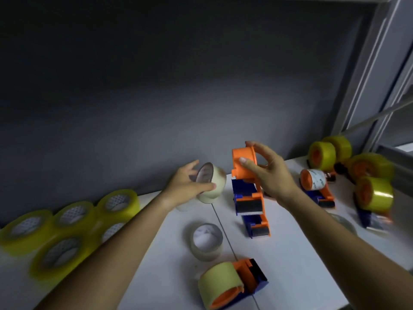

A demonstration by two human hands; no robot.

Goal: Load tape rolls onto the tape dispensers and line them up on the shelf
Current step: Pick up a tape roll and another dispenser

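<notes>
Right now the left hand [190, 182] grips a pale tape roll [211, 185] by its rim, thumb across the front and fingers behind, and holds it tilted just above the counter [290, 253], with its open core toward the dispenser. Just beside it, the right hand [268, 173] pinches the orange hub [243, 163] of an empty dispenser [249, 195], thumb on the near face and fingers curled over the top, so the blue and orange body hangs down with its toothed blade at the lower end.

Judging from this, the step in hand is seating the roll on the hub. To do it well, square the core to the hub's face first, then slide it on straight; a tilted roll is likely to jam on the hub's edge. The right-hand fingers probably need to shift back off the hub to clear the way. Which way the tape unwinds cannot be told here, so check that before pushing it on.

Nearby, 1 loaded dispenser [232, 284] lies at the front and 1 clear roll [206, 241] sits just behind it. Yellow rolls [67, 229] cluster at the left, and more loaded dispensers [317, 182] stand at the right, not yet in a neat line.
</notes>
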